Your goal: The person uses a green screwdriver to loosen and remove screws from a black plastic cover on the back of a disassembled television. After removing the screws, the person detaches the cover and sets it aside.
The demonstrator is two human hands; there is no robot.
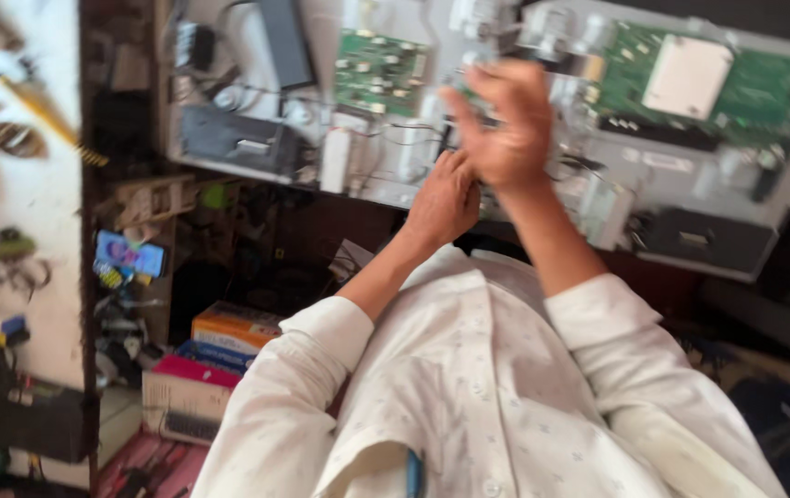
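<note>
Grey metal back panel (690,175) of an opened flat screen set fills the upper frame, long axis running from 9 to 3 o'clock, tilted slightly down toward 3. Two green circuit boards sit on it: a small one (378,71) toward 11 o'clock of the hands, a larger one (727,88) with a pale square shield toward 2 o'clock. Black speaker boxes at lower left (229,140) and lower right (699,240) of the panel.

Right hand (504,124) is raised over panel centre, fingers spread loosely, holding nothing visible; motion blur hides detail. Left hand (441,198) sits just below, at 7 o'clock of the right, touching its wrist; fingers curled, whether around something I cannot tell. The right is nearer the panel; the small board lies at its 10 o'clock.

Both forearms extend upward from white sleeves (321,341), converging.

Outward: stacked cartons (229,327) at 8 o'clock, a phone (129,254) at 9 o'clock, scattered tools on a pale bench (17,184) far left.
</note>
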